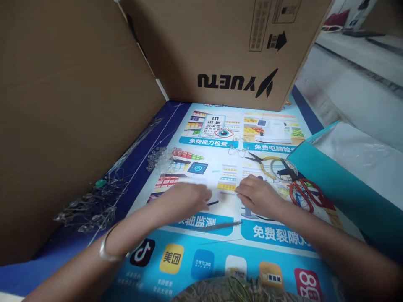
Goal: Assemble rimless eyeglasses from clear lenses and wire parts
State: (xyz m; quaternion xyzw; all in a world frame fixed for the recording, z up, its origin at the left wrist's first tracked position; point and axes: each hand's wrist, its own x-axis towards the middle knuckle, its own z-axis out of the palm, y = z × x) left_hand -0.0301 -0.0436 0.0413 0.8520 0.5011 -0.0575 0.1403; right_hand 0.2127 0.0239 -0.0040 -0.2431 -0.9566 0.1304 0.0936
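Observation:
My left hand [189, 197] is closed over the printed mat [151, 247], slightly blurred, a bangle on its wrist. Across from it, my right hand [260, 197] has thumb and fingers pinched together. Anything held between the fingertips is too fine and blurred to name. Several thin grey wires [217, 226] lie on the mat just below the hands. Clear beads [159, 159] are heaped beyond my left hand. Beyond my right hand lie yellow-handled pliers [267, 167], partly over a round coil [283, 168], and red-handled scissors [305, 193].
Cardboard panels [226, 50] stand upright at the back and left. A tangle of wires with clear beads [91, 205] lies at the left panel's foot. At right stands an open teal box [327, 180] with clear plastic inside. Small wire-and-bead pieces [239, 144] lie at the back.

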